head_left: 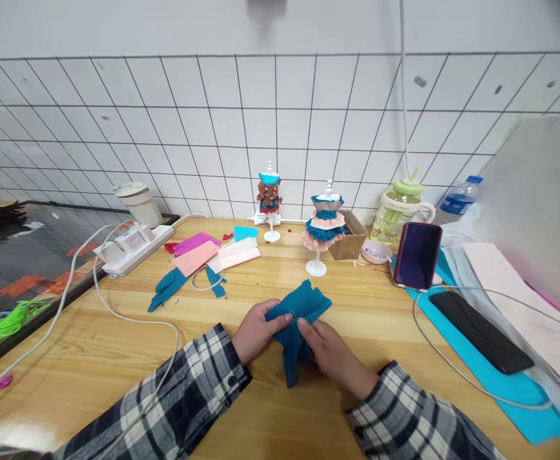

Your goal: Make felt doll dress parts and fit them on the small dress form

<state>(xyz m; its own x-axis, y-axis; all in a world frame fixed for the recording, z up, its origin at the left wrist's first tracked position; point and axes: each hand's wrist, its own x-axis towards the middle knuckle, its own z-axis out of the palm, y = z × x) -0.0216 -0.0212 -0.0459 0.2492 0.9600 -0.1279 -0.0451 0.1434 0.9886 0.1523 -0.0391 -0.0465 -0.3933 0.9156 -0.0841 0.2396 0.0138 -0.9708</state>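
Observation:
A dark teal piece of crinkled paper or cloth (303,301) is held above the wooden table, its lower part hanging down in a point. My left hand (257,327) pinches its left side, thumb on top. On the right, my right hand (330,351) grips it between thumb and fingers, close to the left thumb. A thin, light, needle-like thing (295,315) shows between the two thumbs. Beyond the hands stands a small white dress form wearing a teal and pink ruffled dress (325,223). Another form with a brown and turquoise outfit (269,191) is farther back.
Folded pink sheets (196,257), teal scraps (167,287) and a power strip (139,249) lie to the left. A cardboard box (350,236), pink dish (376,252), upright phone (417,255), green-lidded jug (395,207) and black case (481,331) are at the right. White cables cross both sides.

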